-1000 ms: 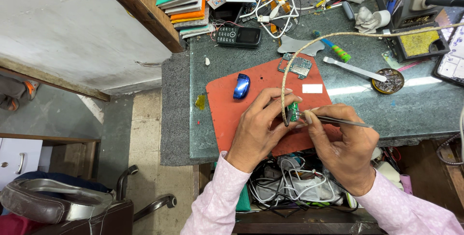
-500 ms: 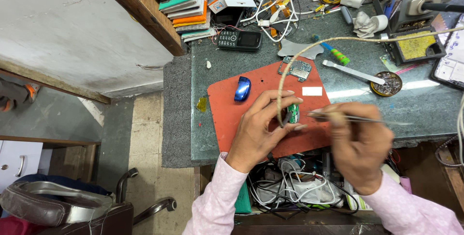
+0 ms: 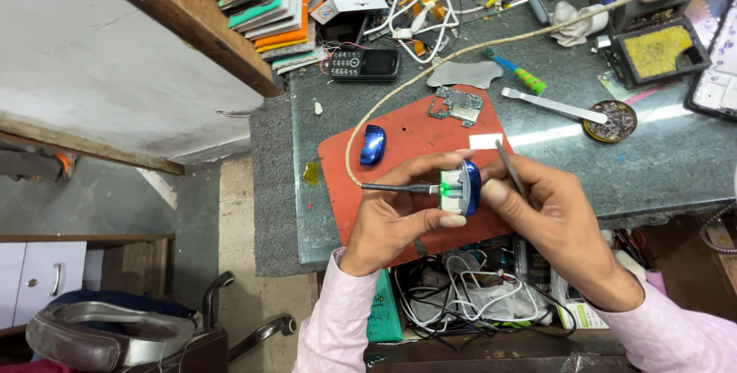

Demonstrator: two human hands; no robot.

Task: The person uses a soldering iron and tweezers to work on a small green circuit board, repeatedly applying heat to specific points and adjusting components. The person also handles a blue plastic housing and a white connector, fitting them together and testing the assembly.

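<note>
Head view: a small blue-and-white charger (image 3: 461,187) with a green light is pinched between both hands above a red mat (image 3: 407,150). The left hand (image 3: 399,216) is closed on it; tweezers (image 3: 510,167) are gripped by the right hand (image 3: 549,208).

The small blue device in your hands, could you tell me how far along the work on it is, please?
Done: the small blue device is open, its loose blue shell piece lying on the red mat. In hand: the left hand holds it with the braided cable plugged in and a green light glowing; the right hand steadies it, holding thin metal tweezers. Left: the shell piece is not yet refitted.
</note>
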